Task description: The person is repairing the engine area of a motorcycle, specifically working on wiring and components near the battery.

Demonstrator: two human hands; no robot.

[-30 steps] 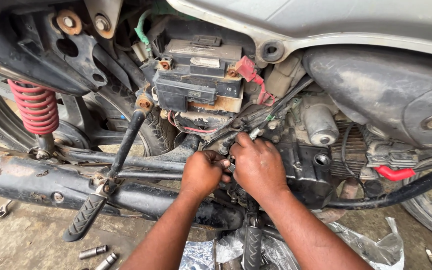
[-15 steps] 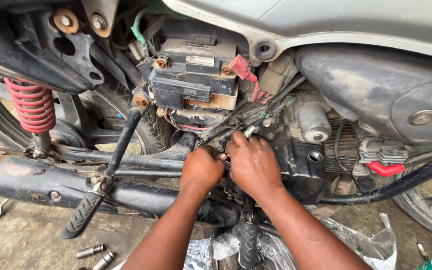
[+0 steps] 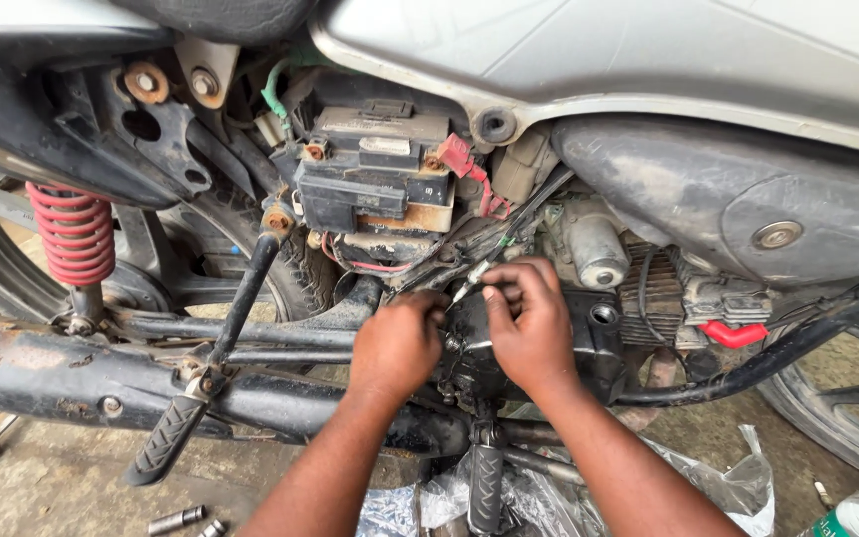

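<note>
Both hands worked close together at the dark, grimy engine casing [image 3: 589,343] of the motorcycle, below the black box-shaped battery [image 3: 375,179]. The right hand [image 3: 527,323] had its thumb and fingers pinched on the thin silver-tipped cable end [image 3: 469,276], which slanted up to the left from its fingertips. The left hand [image 3: 400,343] was curled into a loose fist just beside it, knuckles against the casing; whether it gripped anything could not be told. A red coil spring [image 3: 74,231] stood well apart at the left.
</note>
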